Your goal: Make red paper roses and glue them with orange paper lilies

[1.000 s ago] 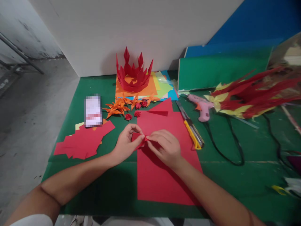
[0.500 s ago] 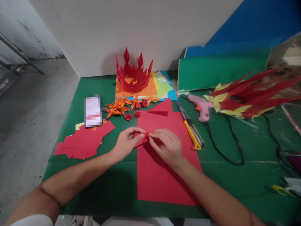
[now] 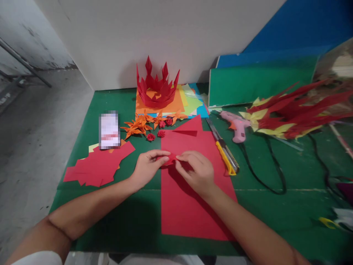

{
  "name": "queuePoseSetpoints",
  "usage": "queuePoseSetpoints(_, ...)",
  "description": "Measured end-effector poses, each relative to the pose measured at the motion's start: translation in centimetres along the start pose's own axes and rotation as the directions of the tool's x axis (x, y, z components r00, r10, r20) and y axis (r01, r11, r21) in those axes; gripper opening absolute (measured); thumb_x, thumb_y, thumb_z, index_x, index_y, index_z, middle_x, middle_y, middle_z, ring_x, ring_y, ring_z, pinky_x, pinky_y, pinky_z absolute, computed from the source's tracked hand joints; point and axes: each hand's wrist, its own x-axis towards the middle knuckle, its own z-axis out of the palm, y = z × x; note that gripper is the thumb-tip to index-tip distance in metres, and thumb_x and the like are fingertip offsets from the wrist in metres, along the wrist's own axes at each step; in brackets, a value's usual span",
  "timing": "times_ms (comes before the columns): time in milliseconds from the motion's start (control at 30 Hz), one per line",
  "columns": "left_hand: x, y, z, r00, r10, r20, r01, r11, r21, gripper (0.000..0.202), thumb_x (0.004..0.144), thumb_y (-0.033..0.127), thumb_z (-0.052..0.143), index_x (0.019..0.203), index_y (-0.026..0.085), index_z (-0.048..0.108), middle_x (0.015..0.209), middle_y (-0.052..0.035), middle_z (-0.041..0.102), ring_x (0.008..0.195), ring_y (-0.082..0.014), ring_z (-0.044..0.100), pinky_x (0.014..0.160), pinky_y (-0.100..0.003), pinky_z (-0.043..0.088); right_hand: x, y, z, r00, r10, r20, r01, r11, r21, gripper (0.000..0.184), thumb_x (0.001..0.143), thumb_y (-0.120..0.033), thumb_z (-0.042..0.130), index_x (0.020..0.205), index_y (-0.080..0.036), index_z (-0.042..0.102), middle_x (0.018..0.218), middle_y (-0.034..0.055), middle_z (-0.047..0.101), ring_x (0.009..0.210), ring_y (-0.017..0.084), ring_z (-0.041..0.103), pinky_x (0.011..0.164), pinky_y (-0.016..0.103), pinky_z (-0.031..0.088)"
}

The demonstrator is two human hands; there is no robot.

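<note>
A small folded piece of red paper is pinched between my left hand and my right hand. Both hold it by thumb and fingertips, slightly above a large red paper sheet that lies flat on the green table. Its exact folds are partly hidden by my fingers. Just beyond my hands lie several small red paper roses and orange paper flowers. A folded red paper piece rests on the sheet's far edge.
A red paper crown stands on stacked coloured paper at the back. To the right lie a yellow utility knife, a pink glue gun with its black cord, and red-yellow paper streamers. Red paper cutouts lie left, beside a blurred-out rectangle.
The small red paper has been turned slightly between my fingertips, and less of it shows below my left thumb. My hands have barely shifted; everything else stays in place.
</note>
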Motion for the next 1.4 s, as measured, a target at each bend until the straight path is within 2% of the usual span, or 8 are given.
queuePoseSetpoints(133, 0.05, -0.03, 0.03, 0.997, 0.08, 0.003, -0.08, 0.995, 0.054, 0.018, 0.067, 0.03, 0.075, 0.081, 0.018, 0.074, 0.088, -0.0057, 0.071, 0.087, -0.019, 0.066, 0.073, -0.028, 0.058, 0.03, -0.03, 0.01, 1.0, -0.003, 0.029, 0.003, 1.0, 0.001, 0.007, 0.083, -0.014, 0.058, 0.083, -0.021, 0.06, 0.073, 0.0038, 0.068, 0.071, 0.019, 0.063, 0.066, 0.031, 0.052)
queuePoseSetpoints(300, 0.0, -0.22, 0.19, 0.994, 0.103, 0.022, -0.103, 0.994, 0.024, 0.021, 0.066, 0.032, 0.076, 0.08, 0.017, 0.074, 0.088, -0.0053, 0.068, 0.082, -0.0175, 0.066, 0.07, -0.028, 0.059, 0.06, -0.01, 0.02, 0.998, -0.016, 0.066, 0.018, 0.999, -0.027, 0.007, 0.084, -0.016, 0.056, 0.081, -0.02, 0.061, 0.071, 0.0043, 0.067, 0.069, 0.018, 0.06, 0.064, 0.031, 0.049)
queuePoseSetpoints(667, 0.01, -0.4, -0.09, 0.981, 0.187, 0.06, -0.195, 0.963, 0.187, 0.015, 0.071, 0.025, 0.071, 0.084, 0.02, 0.075, 0.089, -0.0058, 0.07, 0.088, -0.0185, 0.064, 0.081, -0.031, 0.052, -0.23, 0.22, 0.43, 0.991, -0.019, 0.129, 0.028, 0.997, -0.068, 0.011, 0.087, -0.017, 0.056, 0.076, -0.019, 0.059, 0.068, 0.004, 0.064, 0.066, 0.018, 0.055, 0.06, 0.029, 0.043)
queuePoseSetpoints(1000, 0.12, -0.4, -0.1, 0.987, 0.133, 0.089, -0.144, 0.981, 0.131, 0.021, 0.068, 0.024, 0.071, 0.088, 0.018, 0.072, 0.095, -0.0072, 0.072, 0.092, -0.0202, 0.064, 0.087, -0.034, 0.05, -0.35, 0.23, 0.44, 0.989, -0.023, 0.149, 0.032, 0.998, -0.062, 0.012, 0.088, -0.017, 0.054, 0.078, -0.019, 0.06, 0.072, 0.005, 0.067, 0.069, 0.018, 0.059, 0.062, 0.03, 0.044)
queuePoseSetpoints(1400, 0.27, -0.42, -0.17, 0.995, 0.073, 0.073, -0.075, 0.997, 0.019, 0.024, 0.066, 0.022, 0.072, 0.089, 0.016, 0.07, 0.099, -0.0073, 0.071, 0.098, -0.0197, 0.063, 0.095, -0.036, 0.046, 0.23, -0.23, 0.27, 0.986, -0.113, 0.123, 0.124, 0.989, -0.086, 0.006, 0.084, -0.013, 0.058, 0.087, -0.017, 0.063, 0.08, 0.0084, 0.07, 0.074, 0.02, 0.062, 0.069, 0.032, 0.051)
